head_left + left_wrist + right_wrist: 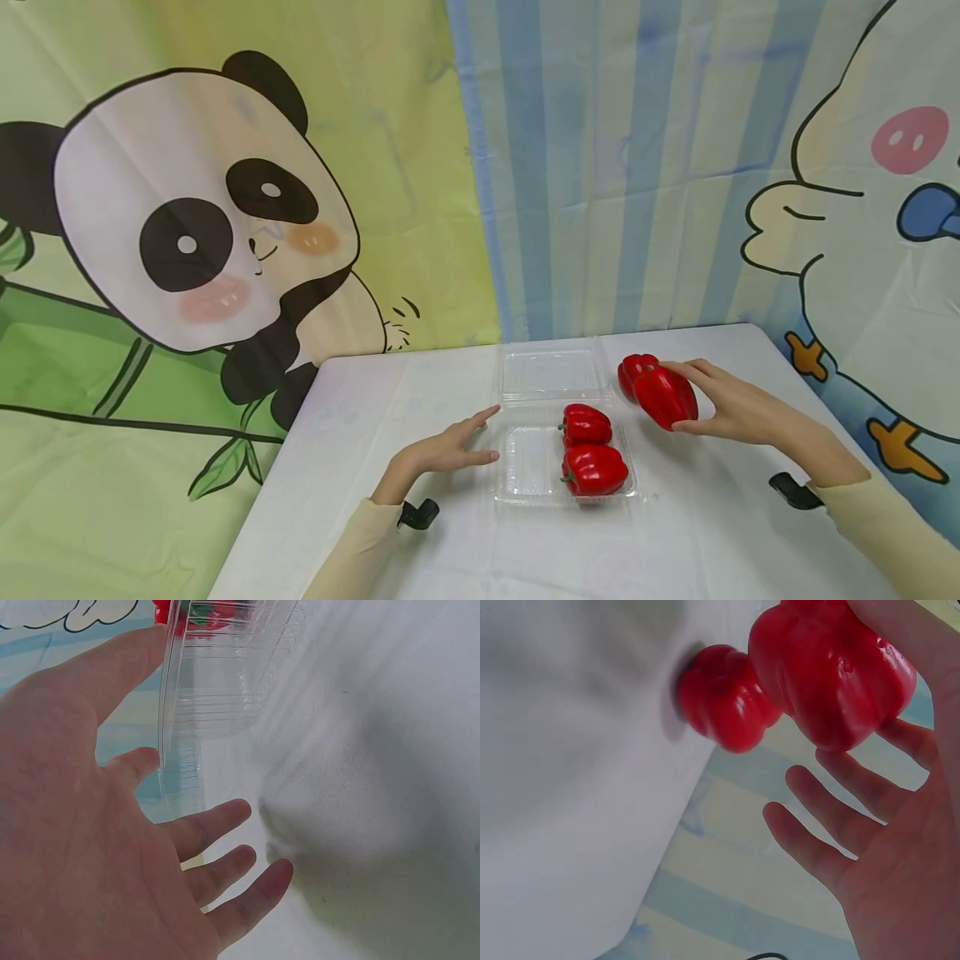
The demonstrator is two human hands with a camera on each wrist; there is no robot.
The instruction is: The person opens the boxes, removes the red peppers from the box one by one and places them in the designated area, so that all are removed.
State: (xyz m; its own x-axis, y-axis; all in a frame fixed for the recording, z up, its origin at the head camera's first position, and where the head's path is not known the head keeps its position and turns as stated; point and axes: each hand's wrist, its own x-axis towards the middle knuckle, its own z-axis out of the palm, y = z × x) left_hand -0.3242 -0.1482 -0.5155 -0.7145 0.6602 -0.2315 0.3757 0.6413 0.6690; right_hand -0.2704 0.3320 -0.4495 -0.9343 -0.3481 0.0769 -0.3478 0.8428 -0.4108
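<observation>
Head view: red pepper (pixel 667 398) in right grip (pixel 735 407)

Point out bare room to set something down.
Bare: the left half of the container, beside two peppers; the table left of the left hand. Crowded: the container's right half, and right of the lid, where the right hand holds one pepper near another.
</observation>
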